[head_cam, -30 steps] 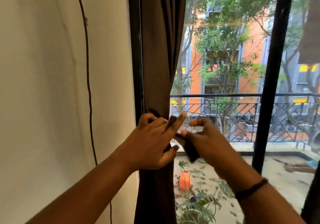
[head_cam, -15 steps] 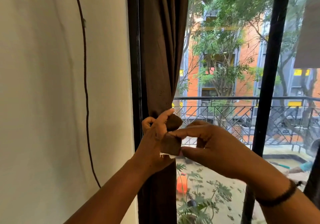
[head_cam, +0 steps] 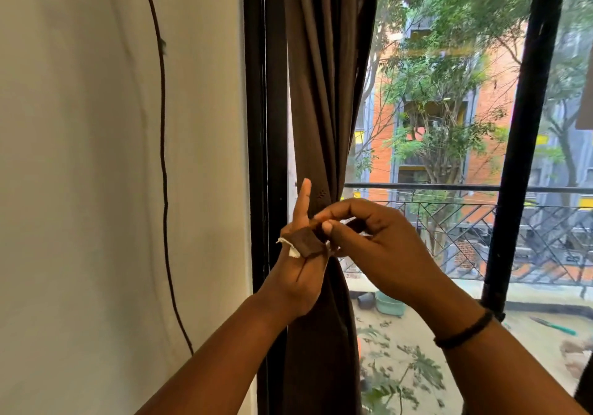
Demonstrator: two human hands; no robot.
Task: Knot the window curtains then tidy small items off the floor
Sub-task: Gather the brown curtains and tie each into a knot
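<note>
1. Head view: the curtain (head_cam: 321, 109) hangs gathered into one bunch against the window frame (head_cam: 256, 125), cinched at about the level of the hands.
2. A brown strap (head_cam: 305, 243) with a white underside lies across the fingers of the left hand (head_cam: 296, 270). That hand is flat against the bunch, index finger straight up, fingers not closed round anything.
3. The right hand (head_cam: 382, 247) is curled, thumb and fingers pinching the other end of the strap, just beside the left.
4. Judgement: the step in hand is fastening the strap round the curtain. To do it well, keep the left hand pressing the folds so that they do not spread, pull the pinched end snug, and lay it squarely over the end on the left hand.
5. A cable (head_cam: 164, 173) runs down the wall (head_cam: 80, 157).
6. No brand, label or writing can be read.
7. The floor indoors is not in view.
</note>
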